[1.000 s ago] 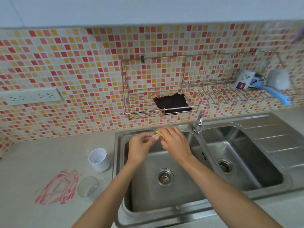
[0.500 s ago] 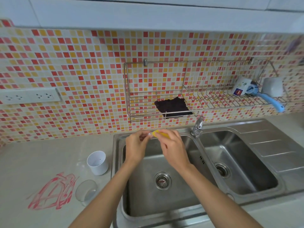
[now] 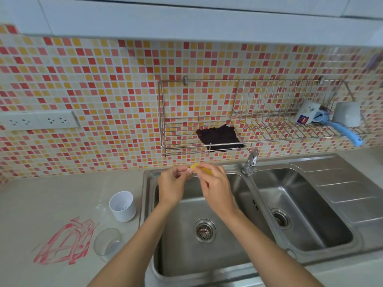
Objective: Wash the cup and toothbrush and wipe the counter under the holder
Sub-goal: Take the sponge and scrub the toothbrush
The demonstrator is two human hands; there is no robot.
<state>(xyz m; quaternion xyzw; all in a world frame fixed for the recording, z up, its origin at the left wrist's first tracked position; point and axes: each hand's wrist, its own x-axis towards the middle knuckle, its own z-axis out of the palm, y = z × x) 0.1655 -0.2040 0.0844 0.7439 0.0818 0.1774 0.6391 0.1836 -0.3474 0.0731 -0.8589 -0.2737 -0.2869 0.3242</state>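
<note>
While both hands work together over the back rim of the left sink basin [image 3: 205, 264], little has shifted across the last second: they have drifted slightly toward the wall, and the view has tipped up, showing more of the cabinet edge. No water runs from the faucet [image 3: 251, 162].

The right hand [image 3: 215, 189] has its grip closed on the yellow toothbrush [image 3: 202, 169], a slim, hard plastic handle, mostly hidden by the fingers. The left hand [image 3: 173, 187] pinches at the brush's tip with thumb and forefinger; the bristles are too small to make out. My reading: the bristles are being rubbed clean by hand, so the toothbrush step is underway and not finished.

The white cup [image 3: 122, 206] stands upright on the surface [image 3: 51, 199], just left of the sink; opaque, smooth, cylindrical, with dark specks inside. Near it lies a clear tumbler [image 3: 107, 243], thin and glossy; whether it is on its side or upright I cannot tell. Red scribbled marks [image 3: 64, 243] smear the matte grey surface beside it, likely the patch to wipe, still untouched.

On the mosaic tile wall hangs a wire rack [image 3: 267, 129], holding a dark, limp cloth [image 3: 219, 137], a printed mug [image 3: 306, 114] on its side, and a blue-handled brush [image 3: 346, 131]. The sink is brushed steel, with two basins and perforated strainers.
</note>
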